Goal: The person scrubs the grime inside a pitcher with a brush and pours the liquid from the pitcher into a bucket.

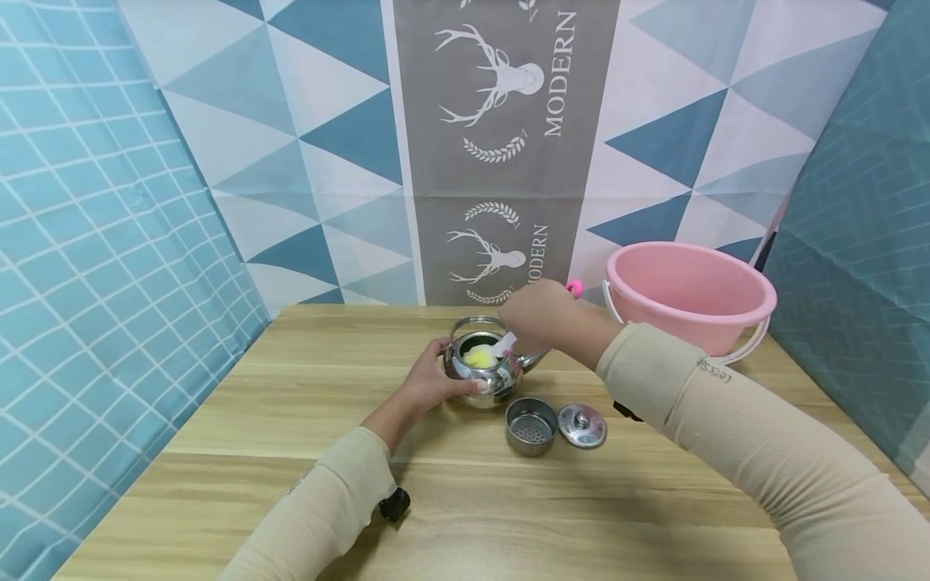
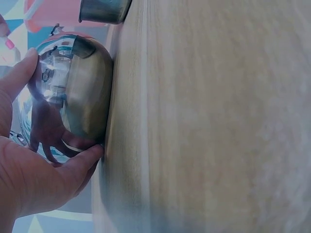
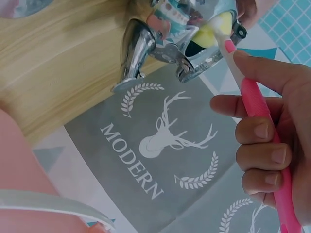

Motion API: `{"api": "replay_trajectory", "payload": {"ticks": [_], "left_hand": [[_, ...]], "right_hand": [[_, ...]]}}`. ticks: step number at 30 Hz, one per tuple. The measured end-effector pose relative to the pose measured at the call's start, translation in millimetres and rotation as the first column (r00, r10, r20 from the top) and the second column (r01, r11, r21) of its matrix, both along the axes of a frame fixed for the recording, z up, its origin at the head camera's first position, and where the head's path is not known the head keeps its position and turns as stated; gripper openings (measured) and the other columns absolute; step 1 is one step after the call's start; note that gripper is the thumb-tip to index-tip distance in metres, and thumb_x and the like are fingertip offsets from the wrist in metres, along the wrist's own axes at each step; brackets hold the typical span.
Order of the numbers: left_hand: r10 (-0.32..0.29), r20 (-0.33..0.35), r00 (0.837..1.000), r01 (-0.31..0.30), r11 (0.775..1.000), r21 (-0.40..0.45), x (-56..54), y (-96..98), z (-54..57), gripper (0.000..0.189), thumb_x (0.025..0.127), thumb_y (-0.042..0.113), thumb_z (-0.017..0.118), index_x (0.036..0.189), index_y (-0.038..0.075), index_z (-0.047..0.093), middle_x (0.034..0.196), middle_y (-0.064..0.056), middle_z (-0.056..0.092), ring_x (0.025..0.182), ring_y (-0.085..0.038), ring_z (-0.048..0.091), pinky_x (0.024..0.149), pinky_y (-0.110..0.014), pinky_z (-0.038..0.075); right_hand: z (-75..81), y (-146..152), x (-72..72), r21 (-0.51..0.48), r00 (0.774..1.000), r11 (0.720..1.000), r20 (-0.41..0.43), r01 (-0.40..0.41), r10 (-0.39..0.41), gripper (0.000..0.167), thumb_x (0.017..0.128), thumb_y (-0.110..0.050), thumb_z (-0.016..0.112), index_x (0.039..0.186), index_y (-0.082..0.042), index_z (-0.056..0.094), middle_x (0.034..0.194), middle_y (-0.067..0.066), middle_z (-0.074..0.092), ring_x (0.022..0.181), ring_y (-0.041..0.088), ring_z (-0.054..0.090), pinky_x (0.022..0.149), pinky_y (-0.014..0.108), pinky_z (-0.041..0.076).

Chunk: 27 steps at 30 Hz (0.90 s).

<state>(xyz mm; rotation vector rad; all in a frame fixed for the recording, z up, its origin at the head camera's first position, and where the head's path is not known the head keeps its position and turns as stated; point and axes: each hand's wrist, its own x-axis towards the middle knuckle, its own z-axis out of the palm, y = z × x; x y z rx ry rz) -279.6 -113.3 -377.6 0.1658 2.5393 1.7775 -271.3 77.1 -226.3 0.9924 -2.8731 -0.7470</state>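
Note:
A shiny steel teapot (image 1: 501,386) stands uncovered on the wooden table, its spout pointing right. My left hand (image 1: 433,378) holds the pot's rounded body, thumb on the near side and fingers round the far side. In the left wrist view the thumb and fingers spread across the polished steel (image 2: 80,97). Above the mouth, my right hand (image 1: 541,315) grips a sponge brush by its pink handle (image 3: 260,107). The brush's yellow sponge head (image 3: 214,33) is inside the mouth of the pot, beside its arched handle.
A perforated steel strainer cup (image 1: 517,438) sits just in front of the teapot. Right of it lies the knobbed steel lid (image 1: 592,432). A pink bucket (image 1: 668,319) with a white handle stands at the back right, near the patterned wall cloth (image 1: 349,218).

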Motion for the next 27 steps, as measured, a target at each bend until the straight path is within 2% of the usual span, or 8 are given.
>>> {"api": "replay_trajectory", "payload": {"ticks": [9,12,15,19,23,27], "left_hand": [[0.004,0.007,1.000,-0.004,1.000,-0.005,1.7,0.9,1.6,0.100,0.062,0.020,0.094,0.144,0.010,0.039,0.144,-0.011,0.044,0.141,-0.032,0.027,0.116,-0.052,0.016],[0.006,0.005,1.000,-0.006,1.000,-0.003,1.8,1.1,2.0,0.100,0.061,0.020,0.094,0.144,0.009,0.039,0.144,-0.012,0.044,0.141,-0.031,0.028,0.116,-0.052,0.016],[0.008,0.000,1.000,-0.008,1.000,-0.002,0.9,0.2,1.1,0.100,0.061,0.019,0.094,0.143,0.009,0.039,0.143,-0.012,0.045,0.140,-0.031,0.030,0.116,-0.051,0.017],[0.012,-0.007,1.000,-0.013,1.000,-0.007,0.8,0.2,-0.6,0.100,0.060,0.019,0.094,0.143,0.010,0.039,0.143,-0.012,0.045,0.140,-0.032,0.030,0.116,-0.051,0.018],[0.013,-0.016,1.000,-0.013,1.000,-0.007,0.8,0.7,-1.2,0.100,0.060,0.019,0.095,0.143,0.009,0.040,0.143,-0.012,0.046,0.140,-0.032,0.031,0.116,-0.052,0.018],[0.010,-0.015,1.000,-0.010,1.000,0.003,0.5,0.6,-0.6,0.099,0.060,0.019,0.094,0.143,0.010,0.040,0.142,-0.011,0.046,0.140,-0.031,0.030,0.116,-0.052,0.017]], "right_hand": [[-13.5,-4.4,-4.4,-0.002,1.000,1.000,-0.013,0.014,-0.014,0.024,0.087,-0.036,0.065,0.071,-0.019,0.061,0.070,-0.002,0.059,0.065,0.019,0.057,0.055,0.039,0.051],[-17.7,-7.9,-3.2,0.013,0.999,1.000,-0.032,0.013,-0.013,0.027,0.082,-0.044,0.072,0.073,-0.020,0.064,0.069,-0.004,0.059,0.066,0.016,0.056,0.058,0.038,0.052],[-19.3,-13.0,-1.8,0.040,0.999,0.999,-0.051,0.019,-0.017,0.035,0.072,-0.052,0.080,0.078,-0.020,0.067,0.072,-0.005,0.060,0.067,0.015,0.057,0.061,0.037,0.052],[-19.4,-18.0,-0.6,0.062,0.996,0.997,-0.082,0.036,-0.031,0.039,0.067,-0.052,0.084,0.080,-0.019,0.068,0.075,-0.003,0.062,0.067,0.015,0.057,0.057,0.038,0.052],[-19.0,-19.1,-0.1,0.056,0.991,0.996,-0.121,0.063,-0.056,0.037,0.068,-0.049,0.084,0.079,-0.017,0.069,0.076,-0.002,0.063,0.067,0.015,0.058,0.054,0.037,0.052],[-16.4,-18.8,0.6,0.058,0.989,0.996,-0.132,0.074,-0.066,0.027,0.078,-0.041,0.078,0.080,-0.016,0.069,0.076,-0.001,0.063,0.066,0.014,0.058,0.054,0.035,0.052]]}}
